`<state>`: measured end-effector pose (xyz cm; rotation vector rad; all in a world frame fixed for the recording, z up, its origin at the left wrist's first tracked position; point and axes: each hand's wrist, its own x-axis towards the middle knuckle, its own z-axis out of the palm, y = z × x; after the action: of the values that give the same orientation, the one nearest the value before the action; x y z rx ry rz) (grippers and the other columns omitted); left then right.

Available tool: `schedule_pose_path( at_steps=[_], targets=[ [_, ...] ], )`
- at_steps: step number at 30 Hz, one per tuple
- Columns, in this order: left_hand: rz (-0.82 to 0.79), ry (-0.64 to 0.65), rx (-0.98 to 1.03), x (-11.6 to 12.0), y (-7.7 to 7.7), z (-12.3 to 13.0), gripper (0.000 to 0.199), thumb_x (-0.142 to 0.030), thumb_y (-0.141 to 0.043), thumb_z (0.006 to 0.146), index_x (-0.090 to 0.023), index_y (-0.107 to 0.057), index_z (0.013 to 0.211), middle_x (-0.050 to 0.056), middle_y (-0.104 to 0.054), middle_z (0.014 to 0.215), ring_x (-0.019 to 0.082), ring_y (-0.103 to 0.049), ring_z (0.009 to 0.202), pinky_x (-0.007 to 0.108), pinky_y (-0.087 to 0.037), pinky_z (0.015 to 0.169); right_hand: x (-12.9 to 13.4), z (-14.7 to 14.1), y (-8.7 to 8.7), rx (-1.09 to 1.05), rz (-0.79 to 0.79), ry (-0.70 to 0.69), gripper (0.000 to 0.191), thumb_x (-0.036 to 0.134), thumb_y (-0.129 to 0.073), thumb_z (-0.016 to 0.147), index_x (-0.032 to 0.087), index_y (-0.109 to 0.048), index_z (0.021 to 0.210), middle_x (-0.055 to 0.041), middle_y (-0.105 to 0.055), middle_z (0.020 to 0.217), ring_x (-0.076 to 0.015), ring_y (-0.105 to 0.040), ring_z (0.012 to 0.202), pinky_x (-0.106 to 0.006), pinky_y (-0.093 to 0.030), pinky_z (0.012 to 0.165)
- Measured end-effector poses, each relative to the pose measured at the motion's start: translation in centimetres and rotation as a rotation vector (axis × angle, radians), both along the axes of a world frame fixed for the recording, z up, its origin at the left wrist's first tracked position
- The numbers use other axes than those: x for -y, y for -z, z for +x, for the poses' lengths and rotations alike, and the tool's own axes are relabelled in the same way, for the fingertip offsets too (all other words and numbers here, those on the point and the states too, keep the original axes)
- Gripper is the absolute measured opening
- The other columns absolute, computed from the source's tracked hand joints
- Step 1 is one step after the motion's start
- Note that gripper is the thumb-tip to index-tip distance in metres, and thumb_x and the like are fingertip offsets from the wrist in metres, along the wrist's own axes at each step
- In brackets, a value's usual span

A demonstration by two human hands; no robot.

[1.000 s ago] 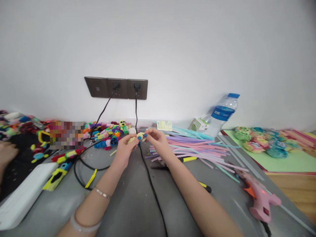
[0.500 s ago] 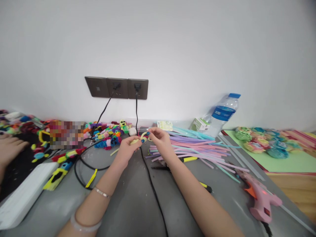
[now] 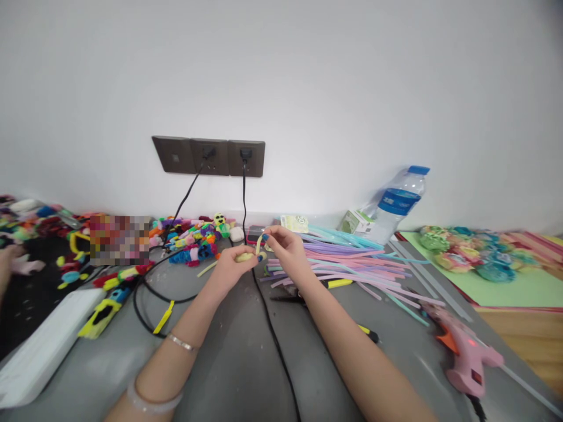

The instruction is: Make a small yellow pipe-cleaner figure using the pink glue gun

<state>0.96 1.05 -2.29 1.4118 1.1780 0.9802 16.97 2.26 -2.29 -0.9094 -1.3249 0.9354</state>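
A pale yellow pipe cleaner runs between my two hands, part of it coiled or looped at the left fingertips. My left hand pinches the coiled part, and a loose end sticks out to its left. With thumb and index finger, my right hand grips the raised strand slightly higher. Right beside that hand lies a spread bundle of pastel pipe cleaners in pink, purple and turquoise. Black-handled pliers rest partly hidden under my right forearm.
A pink hot glue gun lies at right, its light on. A water bottle leans near the wall. Black cables cross the grey table. Colourful fuzzy figures and a white power strip occupy the left. Another person's hand is at far left.
The strand between my hands has gone from a curved loop to a straighter, more upright piece. The other person's hand has drawn left, with something pale pink beside it.
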Motion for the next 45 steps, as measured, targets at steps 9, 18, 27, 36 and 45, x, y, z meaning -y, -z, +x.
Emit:
schedule_pose_path(
  at_steps=[9,18,27,36,45],
  targets=[
    [-0.150,-0.187,0.296,-0.4,-0.3,0.0,0.039,-0.041,-0.083,0.051,-0.014,-0.071,0.075,-0.003,-0.054,0.056,0.006,-0.041,0.048,0.020,-0.026,0.047,0.0,0.2,-0.3,-0.012,-0.064,0.019,0.026,0.044,-0.068,0.077,0.020,-0.061,0.080,0.0015,-0.055,0.065,-0.0125,-0.048,0.057,-0.026,-0.039,0.054],
    [-0.233,-0.297,0.574,-0.3,-0.6,0.1,0.049,-0.042,-0.092,0.039,-0.015,-0.070,0.074,-0.004,-0.057,0.058,0.005,-0.045,0.050,0.016,-0.033,0.047,0.0,-0.5,0.0,-0.048,-0.126,-0.190,0.023,0.037,-0.073,0.071,0.020,-0.059,0.078,0.0019,-0.058,0.068,-0.0125,-0.053,0.060,-0.028,-0.044,0.061],
    [-0.273,-0.269,0.613,0.0,-0.9,0.3,0.049,-0.040,-0.094,0.036,-0.015,-0.071,0.071,-0.003,-0.059,0.058,0.004,-0.046,0.049,0.015,-0.033,0.045,0.1,-0.7,0.3,0.018,-0.036,-0.208,0.016,0.029,-0.069,0.075,0.021,-0.057,0.082,0.0005,-0.060,0.074,-0.0143,-0.057,0.066,-0.029,-0.044,0.064],
    [-0.243,-0.275,0.633,0.0,-0.7,0.3,0.041,-0.037,-0.091,0.044,-0.015,-0.071,0.071,-0.003,-0.060,0.059,0.004,-0.046,0.049,0.016,-0.033,0.046,0.4,-1.1,0.4,0.063,0.032,-0.100,0.014,0.030,-0.068,0.078,0.020,-0.070,0.088,-0.0046,-0.069,0.085,-0.0184,-0.063,0.078,-0.032,-0.049,0.074],
    [-0.257,-0.253,0.610,0.0,-0.5,0.3,0.041,-0.037,-0.091,0.045,-0.015,-0.070,0.073,-0.004,-0.058,0.060,0.004,-0.045,0.050,0.017,-0.032,0.047,0.3,-1.0,0.3,-0.005,-0.019,-0.056,0.011,0.032,-0.071,0.073,0.021,-0.073,0.077,-0.0039,-0.069,0.076,-0.0178,-0.059,0.069,-0.032,-0.046,0.066]
  ],
)
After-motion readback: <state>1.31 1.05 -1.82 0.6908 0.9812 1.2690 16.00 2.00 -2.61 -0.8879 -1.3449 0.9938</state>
